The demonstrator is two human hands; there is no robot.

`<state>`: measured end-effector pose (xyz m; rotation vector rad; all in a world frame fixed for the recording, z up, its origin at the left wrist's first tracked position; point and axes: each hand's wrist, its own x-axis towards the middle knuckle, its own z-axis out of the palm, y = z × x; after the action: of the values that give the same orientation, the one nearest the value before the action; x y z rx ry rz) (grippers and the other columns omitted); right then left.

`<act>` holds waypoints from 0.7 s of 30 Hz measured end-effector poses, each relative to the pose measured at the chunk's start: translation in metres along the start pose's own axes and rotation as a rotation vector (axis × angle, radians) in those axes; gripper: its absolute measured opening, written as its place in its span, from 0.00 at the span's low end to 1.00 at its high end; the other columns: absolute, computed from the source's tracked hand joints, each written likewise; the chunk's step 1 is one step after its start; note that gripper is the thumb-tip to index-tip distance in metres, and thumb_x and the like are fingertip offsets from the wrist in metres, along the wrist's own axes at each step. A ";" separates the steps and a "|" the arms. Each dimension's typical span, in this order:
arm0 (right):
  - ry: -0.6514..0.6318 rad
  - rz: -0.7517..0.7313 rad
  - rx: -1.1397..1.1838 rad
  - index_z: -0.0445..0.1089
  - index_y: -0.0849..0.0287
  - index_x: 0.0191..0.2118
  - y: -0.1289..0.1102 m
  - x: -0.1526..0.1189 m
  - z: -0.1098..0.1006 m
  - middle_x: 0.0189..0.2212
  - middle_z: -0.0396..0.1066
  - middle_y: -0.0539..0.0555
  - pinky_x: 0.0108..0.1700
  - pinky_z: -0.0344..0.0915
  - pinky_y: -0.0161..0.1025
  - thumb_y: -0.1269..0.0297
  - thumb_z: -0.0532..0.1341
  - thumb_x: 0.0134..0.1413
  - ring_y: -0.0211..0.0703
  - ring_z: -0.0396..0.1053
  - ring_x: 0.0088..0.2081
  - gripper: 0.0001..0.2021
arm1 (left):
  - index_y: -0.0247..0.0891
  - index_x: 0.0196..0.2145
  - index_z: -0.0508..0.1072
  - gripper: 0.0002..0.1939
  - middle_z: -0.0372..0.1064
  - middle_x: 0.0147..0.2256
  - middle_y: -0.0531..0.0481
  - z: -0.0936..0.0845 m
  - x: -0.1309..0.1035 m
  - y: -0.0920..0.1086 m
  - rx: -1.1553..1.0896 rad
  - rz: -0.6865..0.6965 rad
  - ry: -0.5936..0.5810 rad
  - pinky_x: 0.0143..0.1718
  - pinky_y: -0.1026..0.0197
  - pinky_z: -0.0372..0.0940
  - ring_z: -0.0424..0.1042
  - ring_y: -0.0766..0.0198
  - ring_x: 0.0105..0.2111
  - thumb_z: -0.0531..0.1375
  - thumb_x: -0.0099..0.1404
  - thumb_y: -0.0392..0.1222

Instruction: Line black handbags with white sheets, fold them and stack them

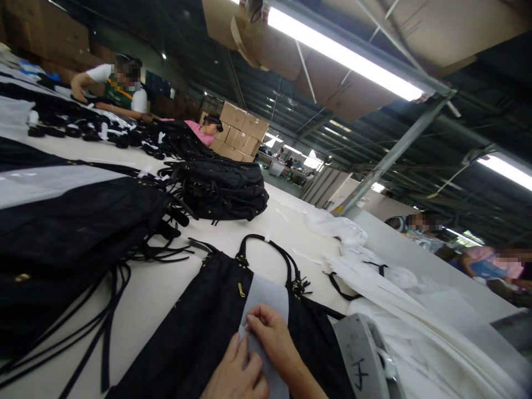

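Observation:
A black bag (pixel 208 310) with looped handles and a brass zip pull lies on the white table (pixel 166 282). Across its middle runs a pale grey strip of sheet (pixel 270 293). My left hand (pixel 239 368) rests at the strip's left edge, fingers bent and close together; what they hold, if anything, is hidden. Just above it my right hand (pixel 270 335) pinches at the same edge, with a tiny white bit at its fingertips, too small to name.
Piled black bags (pixel 224 188) lie at the back and left, straps trailing. A grey box-like object (pixel 366 354) stands at right, beside white sheets (pixel 415 316). One person (pixel 120 91) works at the far left; others are farther back and at right.

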<state>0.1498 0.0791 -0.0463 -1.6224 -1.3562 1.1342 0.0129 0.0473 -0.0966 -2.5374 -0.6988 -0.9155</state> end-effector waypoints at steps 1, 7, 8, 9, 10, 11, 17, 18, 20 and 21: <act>0.005 -0.008 0.000 0.66 0.58 0.28 0.000 0.000 0.001 0.23 0.70 0.49 0.33 0.60 0.37 0.55 0.60 0.48 0.40 0.65 0.27 0.11 | 0.44 0.32 0.76 0.11 0.72 0.32 0.49 0.000 0.000 0.000 0.001 0.004 -0.019 0.47 0.47 0.64 0.74 0.51 0.38 0.58 0.68 0.48; 0.153 -0.181 -0.335 0.66 0.56 0.27 0.005 -0.002 0.005 0.25 0.69 0.50 0.33 0.60 0.38 0.60 0.57 0.53 0.42 0.66 0.28 0.08 | 0.43 0.36 0.77 0.09 0.74 0.36 0.47 0.004 -0.004 0.003 -0.001 0.010 -0.066 0.43 0.50 0.67 0.75 0.50 0.38 0.57 0.68 0.46; 0.225 -0.225 -0.415 0.67 0.56 0.29 0.008 -0.001 0.005 0.27 0.69 0.51 0.34 0.60 0.38 0.61 0.59 0.51 0.43 0.66 0.30 0.05 | 0.44 0.37 0.77 0.09 0.75 0.36 0.47 0.005 -0.005 0.003 -0.001 0.012 -0.065 0.43 0.50 0.67 0.75 0.50 0.38 0.57 0.68 0.46; 0.305 -0.259 -0.476 0.67 0.56 0.31 0.010 0.001 0.004 0.30 0.69 0.51 0.36 0.61 0.39 0.62 0.61 0.49 0.44 0.66 0.31 0.05 | 0.44 0.37 0.77 0.09 0.75 0.37 0.47 0.006 -0.005 0.003 -0.002 0.017 -0.071 0.44 0.49 0.67 0.75 0.49 0.38 0.57 0.68 0.45; 0.380 -0.283 -0.517 0.66 0.56 0.33 0.013 0.004 0.003 0.32 0.68 0.52 0.37 0.61 0.39 0.63 0.63 0.47 0.45 0.66 0.33 0.07 | 0.44 0.38 0.77 0.09 0.75 0.37 0.47 0.006 -0.006 0.003 -0.003 0.025 -0.080 0.44 0.49 0.67 0.75 0.49 0.39 0.57 0.69 0.44; 0.441 -0.299 -0.547 0.65 0.56 0.34 0.015 0.007 0.001 0.33 0.67 0.52 0.38 0.61 0.40 0.63 0.65 0.46 0.46 0.66 0.34 0.09 | 0.45 0.38 0.77 0.09 0.75 0.37 0.47 0.007 -0.006 0.003 -0.008 0.035 -0.094 0.44 0.48 0.67 0.75 0.49 0.39 0.56 0.69 0.44; 0.416 -0.287 -0.647 0.58 0.54 0.29 0.013 0.022 -0.013 0.27 0.63 0.49 0.36 0.59 0.40 0.63 0.60 0.54 0.44 0.63 0.31 0.09 | 0.43 0.45 0.77 0.12 0.74 0.43 0.42 0.007 -0.007 0.002 -0.077 0.024 -0.219 0.46 0.44 0.65 0.73 0.45 0.45 0.55 0.71 0.44; 0.351 -0.266 -0.625 0.59 0.55 0.30 0.010 0.021 -0.015 0.27 0.62 0.48 0.35 0.60 0.39 0.63 0.60 0.54 0.43 0.62 0.30 0.08 | 0.43 0.45 0.77 0.12 0.73 0.44 0.42 0.008 -0.007 0.003 -0.090 0.021 -0.232 0.47 0.44 0.65 0.73 0.45 0.45 0.54 0.71 0.43; 0.233 -0.230 -0.590 0.60 0.55 0.34 0.004 0.015 -0.018 0.30 0.63 0.47 0.33 0.60 0.38 0.63 0.64 0.49 0.41 0.62 0.29 0.11 | 0.42 0.46 0.76 0.13 0.73 0.45 0.41 0.007 -0.006 0.003 -0.106 0.023 -0.256 0.47 0.44 0.66 0.73 0.45 0.46 0.54 0.71 0.43; 0.207 -0.221 -0.595 0.60 0.55 0.36 0.001 0.012 -0.018 0.32 0.63 0.47 0.33 0.60 0.37 0.63 0.67 0.45 0.41 0.63 0.30 0.15 | 0.41 0.46 0.76 0.13 0.73 0.45 0.40 0.007 -0.006 0.003 -0.108 0.022 -0.269 0.47 0.44 0.66 0.73 0.45 0.46 0.54 0.71 0.42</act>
<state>0.1678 0.0907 -0.0432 -1.8666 -1.7816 0.4307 0.0140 0.0461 -0.1059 -2.7905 -0.7125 -0.6249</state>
